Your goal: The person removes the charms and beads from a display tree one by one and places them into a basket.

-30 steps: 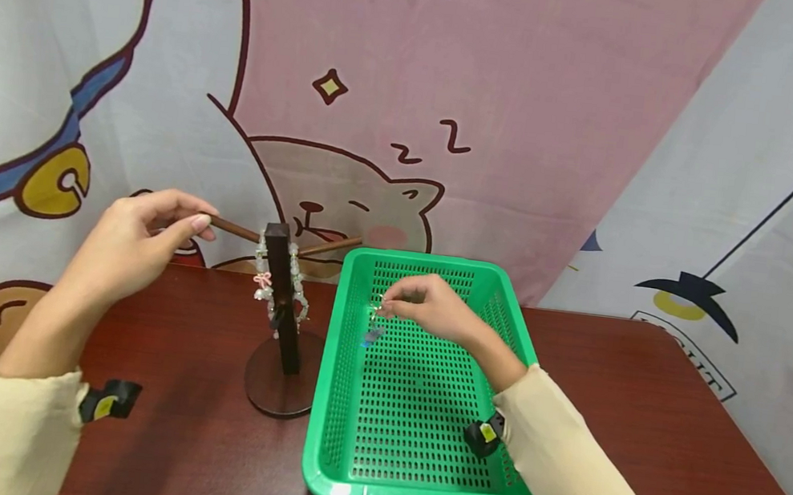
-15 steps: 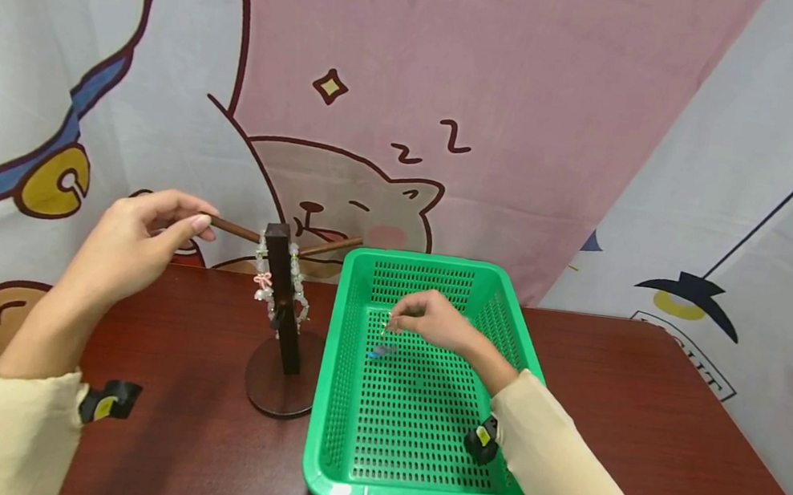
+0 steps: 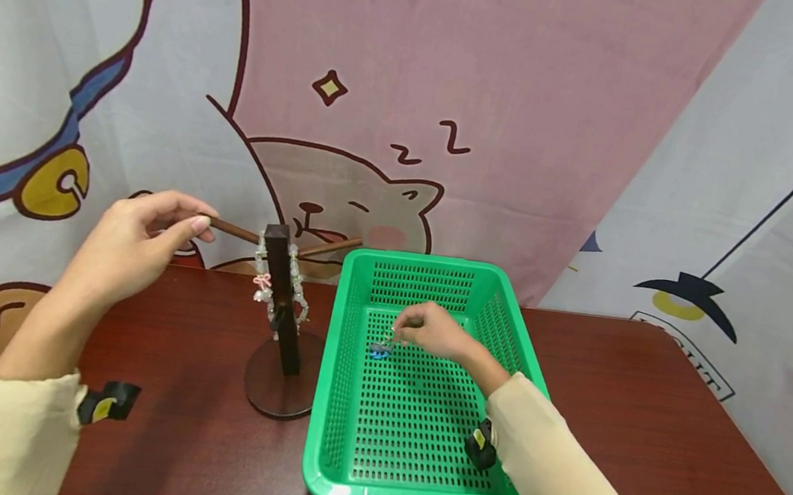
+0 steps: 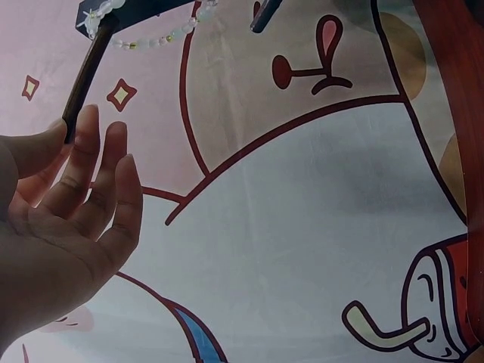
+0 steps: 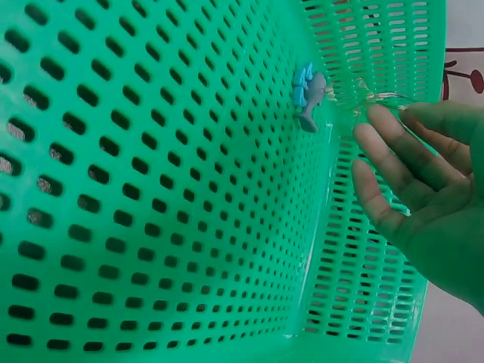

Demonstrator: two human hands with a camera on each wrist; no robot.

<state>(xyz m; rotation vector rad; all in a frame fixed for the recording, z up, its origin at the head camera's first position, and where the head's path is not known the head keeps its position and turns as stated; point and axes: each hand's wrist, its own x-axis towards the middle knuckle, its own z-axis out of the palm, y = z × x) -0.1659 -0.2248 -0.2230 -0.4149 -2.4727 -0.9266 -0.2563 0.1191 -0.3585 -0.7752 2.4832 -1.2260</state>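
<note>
My left hand (image 3: 131, 244) pinches the end of a brown wooden rod (image 4: 85, 83), one arm of a dark jewelry stand (image 3: 284, 300). Beaded bracelets (image 3: 263, 280) hang from the stand's arms on both sides of its post, one with a pink bow. Inside the green basket (image 3: 315, 432), my right hand (image 3: 434, 332) pinches the thin, clear beaded end of a charm strap (image 5: 363, 100) between thumb and forefinger. Its blue and grey figure pendant (image 5: 310, 94) is at the basket's perforated floor. The other right fingers are slightly bent and hold nothing.
Basket and stand are side by side on a reddish-brown table (image 3: 624, 433), the stand's round base (image 3: 280, 392) close to the basket's left wall. Behind the table hangs a cartoon-printed cloth (image 3: 525, 132). The stand's other arm (image 3: 331, 247) reaches toward the basket's back left corner.
My right hand has moved down and slightly right inside the basket, lowering the charm strap's pendant to the floor. My left hand has stayed on the rod.
</note>
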